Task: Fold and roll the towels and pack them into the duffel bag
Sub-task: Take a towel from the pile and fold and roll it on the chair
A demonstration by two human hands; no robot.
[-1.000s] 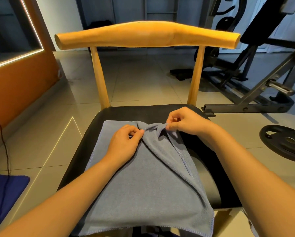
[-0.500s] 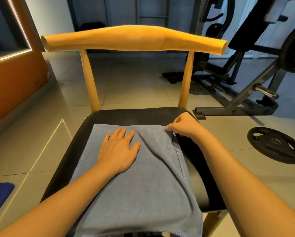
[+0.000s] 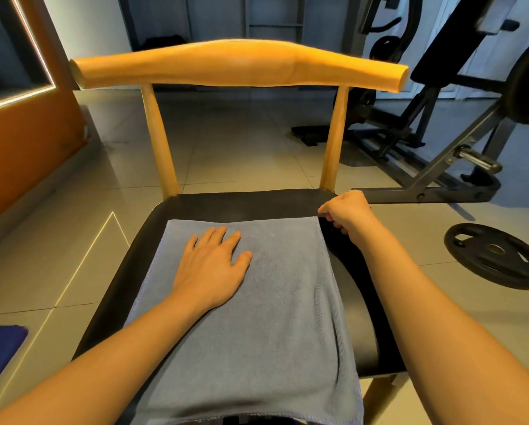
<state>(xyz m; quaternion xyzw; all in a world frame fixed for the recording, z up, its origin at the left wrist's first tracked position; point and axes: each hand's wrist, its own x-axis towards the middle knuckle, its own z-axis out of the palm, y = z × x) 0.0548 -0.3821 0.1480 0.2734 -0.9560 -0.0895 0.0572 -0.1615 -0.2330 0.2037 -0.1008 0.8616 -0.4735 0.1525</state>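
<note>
Corner pull: since the earlier frames the right hand (image 3: 347, 211) is drawing the far right corner of the grey towel (image 3: 272, 317) outward, and the raised fold is flattening out.

The right hand is pinching that corner with curled fingers. The left hand (image 3: 212, 268) is lying flat with fingers straight, pressing the cloth to the left of the pinch and nearer the person. The towel is lying spread on the black chair seat (image 3: 241, 204), its near edge hanging over the seat front. The wooden backrest (image 3: 238, 64) is standing beyond the grip; a weight plate (image 3: 493, 256) is lying on the floor well to its right.
</note>
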